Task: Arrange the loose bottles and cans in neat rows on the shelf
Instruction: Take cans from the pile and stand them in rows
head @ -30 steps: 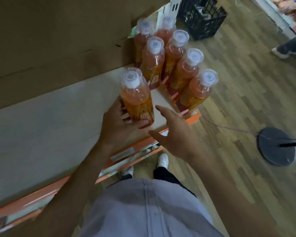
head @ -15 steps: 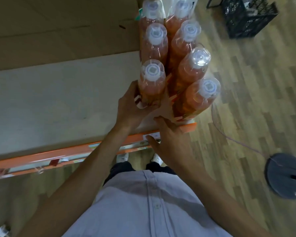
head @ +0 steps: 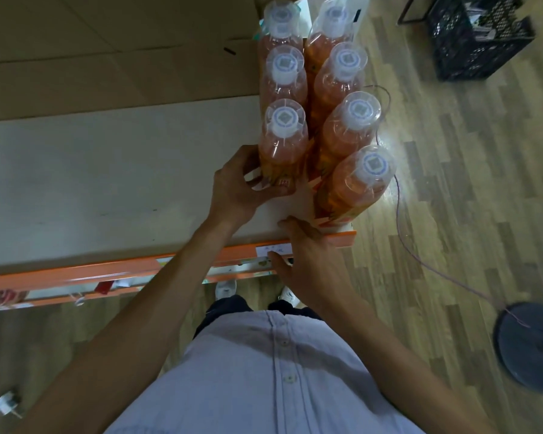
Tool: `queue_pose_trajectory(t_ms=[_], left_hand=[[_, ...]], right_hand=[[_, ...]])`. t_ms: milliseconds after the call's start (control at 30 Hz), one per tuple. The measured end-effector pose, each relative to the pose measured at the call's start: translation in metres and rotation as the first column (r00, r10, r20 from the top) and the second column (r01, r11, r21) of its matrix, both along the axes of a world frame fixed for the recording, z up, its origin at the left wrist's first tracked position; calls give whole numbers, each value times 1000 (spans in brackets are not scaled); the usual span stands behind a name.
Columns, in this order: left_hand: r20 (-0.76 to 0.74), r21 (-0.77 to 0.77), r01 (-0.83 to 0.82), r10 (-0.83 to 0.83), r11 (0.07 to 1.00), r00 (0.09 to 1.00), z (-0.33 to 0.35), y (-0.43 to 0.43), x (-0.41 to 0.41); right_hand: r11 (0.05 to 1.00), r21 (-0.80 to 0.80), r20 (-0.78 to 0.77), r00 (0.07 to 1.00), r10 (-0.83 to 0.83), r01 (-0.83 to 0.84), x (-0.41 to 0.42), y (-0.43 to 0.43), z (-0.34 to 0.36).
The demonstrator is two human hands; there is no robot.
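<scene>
Only blurred orange label (head: 281, 180) on bottle (head: 284, 142)

- Two bare forearms reach forward from the lower edge of the view, drawing closer together.
- Left grip (head: 242, 183): fingers and thumb curl round the lower part of a bottle (head: 282, 145), wrist nearly straight.
- Right grip (head: 301, 255): back of the hand upward, fingers straight and loosely spread, lying over the front edge of the shelf (head: 107, 167).

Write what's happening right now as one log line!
left hand: grips front-left orange drink bottle | right hand: open, at shelf front edge
</scene>
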State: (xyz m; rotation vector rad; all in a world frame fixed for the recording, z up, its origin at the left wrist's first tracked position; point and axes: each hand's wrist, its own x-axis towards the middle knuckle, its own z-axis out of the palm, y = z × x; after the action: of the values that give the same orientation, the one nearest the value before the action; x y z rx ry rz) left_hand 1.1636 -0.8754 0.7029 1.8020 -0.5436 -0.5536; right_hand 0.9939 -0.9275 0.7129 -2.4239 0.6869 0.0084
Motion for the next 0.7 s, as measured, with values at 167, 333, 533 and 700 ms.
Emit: queue_pose_trajectory(t_ms=[167, 333, 533, 700], left_hand=[[22, -2, 22, -22, 1000, 1000, -1, -6, 0], [63, 29, 39, -41, 999, 997, -3, -11, 2], [17, 6, -12, 12, 1000, 1000, -7, -14, -2], [76, 67, -9, 4, 998, 997, -7, -12, -4]], right_hand=[[999, 29, 24, 1000, -15, 15, -1, 4, 0], [999, 42, 22, 1000, -18, 17, -3, 5, -1], [998, 46, 23, 999, -46, 44, -5, 3, -2], [997, 52, 40, 997, -59, 57, -4, 1, -4]])
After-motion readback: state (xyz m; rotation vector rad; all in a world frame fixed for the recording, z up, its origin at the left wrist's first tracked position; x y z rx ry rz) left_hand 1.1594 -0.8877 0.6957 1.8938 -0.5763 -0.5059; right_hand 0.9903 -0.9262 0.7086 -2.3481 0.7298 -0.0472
